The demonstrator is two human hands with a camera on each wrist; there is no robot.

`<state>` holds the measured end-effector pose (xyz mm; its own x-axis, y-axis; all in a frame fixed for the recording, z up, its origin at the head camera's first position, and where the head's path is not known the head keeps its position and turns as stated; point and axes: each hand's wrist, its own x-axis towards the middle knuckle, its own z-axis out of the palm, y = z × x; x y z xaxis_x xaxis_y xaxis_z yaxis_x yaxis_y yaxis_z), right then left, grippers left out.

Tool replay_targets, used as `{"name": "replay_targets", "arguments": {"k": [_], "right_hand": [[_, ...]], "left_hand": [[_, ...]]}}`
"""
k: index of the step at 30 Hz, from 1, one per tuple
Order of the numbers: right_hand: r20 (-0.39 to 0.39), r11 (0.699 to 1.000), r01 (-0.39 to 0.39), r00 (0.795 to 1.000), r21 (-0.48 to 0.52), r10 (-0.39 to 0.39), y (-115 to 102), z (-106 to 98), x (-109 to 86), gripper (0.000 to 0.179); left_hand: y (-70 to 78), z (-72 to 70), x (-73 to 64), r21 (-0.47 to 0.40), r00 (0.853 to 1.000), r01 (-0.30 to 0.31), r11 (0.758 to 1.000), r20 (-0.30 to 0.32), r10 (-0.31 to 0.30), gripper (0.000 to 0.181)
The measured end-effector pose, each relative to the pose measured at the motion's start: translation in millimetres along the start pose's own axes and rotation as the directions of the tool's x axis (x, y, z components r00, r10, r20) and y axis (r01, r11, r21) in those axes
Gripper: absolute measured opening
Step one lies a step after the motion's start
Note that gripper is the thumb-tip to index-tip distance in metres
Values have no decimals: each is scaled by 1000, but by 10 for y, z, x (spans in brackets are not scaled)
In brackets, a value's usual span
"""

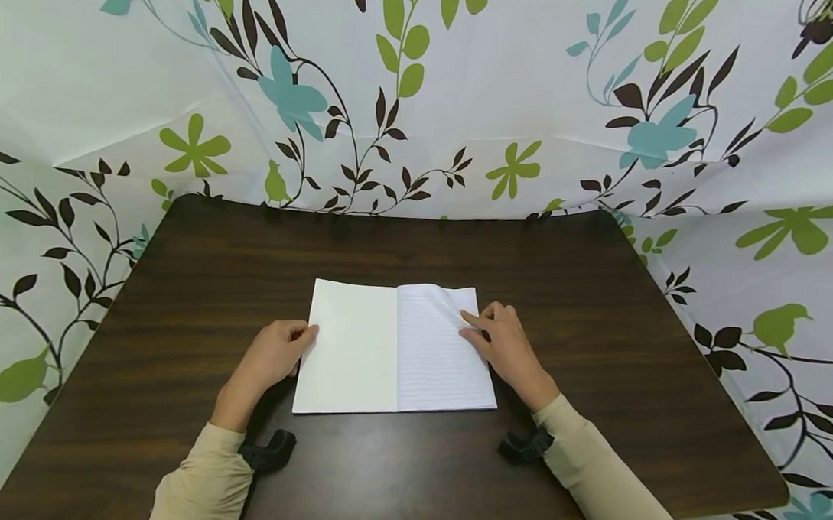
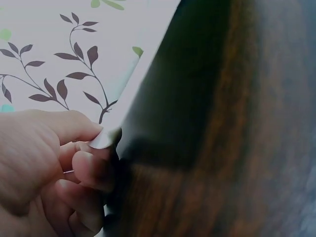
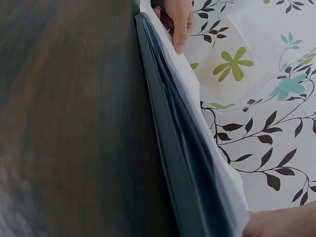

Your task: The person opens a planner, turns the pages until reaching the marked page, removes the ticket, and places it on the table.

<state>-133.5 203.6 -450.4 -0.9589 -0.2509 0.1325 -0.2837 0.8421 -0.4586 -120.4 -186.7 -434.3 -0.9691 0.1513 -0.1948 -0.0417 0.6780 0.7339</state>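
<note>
An open notebook lies on the table, with a blank inner side at left and a lined page at right. My left hand pinches the notebook's left edge between thumb and fingers; the left wrist view shows this hand holding the slightly raised edge close up. On the right, the thumb and index finger of my right hand pinch at the lined page near its outer edge, where the paper is creased. The right wrist view shows the dark cover edge, loose page edges and only part of the right hand.
The dark wood-grain table extends around the notebook on all sides. Behind it and at both sides hangs a white cloth printed with leaves and flowers. Black wrist straps sit below both hands.
</note>
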Motion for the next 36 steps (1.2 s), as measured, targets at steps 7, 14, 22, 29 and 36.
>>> {"name": "replay_targets", "arguments": {"k": [7,14,22,29,36], "right_hand": [[-7,997,-6,1000,72,6,-31,-43,44,40],[-50,952,-70,995,299,89,-24,-22,103,66],[-74,901,-135,981,413,181,-109,3,158,26],[-187,896,-98,963,434,196,-174,52,232,28],[-212,951,10,975,308,59,-254,13,134,31]], "left_hand": [[26,7,-7,-11,1000,-18,1000,-21,18,40],[14,3,-12,-16,999,-23,1000,-27,22,42],[-8,-18,-12,-7,1000,-17,1000,-20,17,41],[-12,-31,-24,-1,1000,-11,1000,-23,11,42],[15,-4,-44,-13,1000,-5,1000,-6,5,41]]}}
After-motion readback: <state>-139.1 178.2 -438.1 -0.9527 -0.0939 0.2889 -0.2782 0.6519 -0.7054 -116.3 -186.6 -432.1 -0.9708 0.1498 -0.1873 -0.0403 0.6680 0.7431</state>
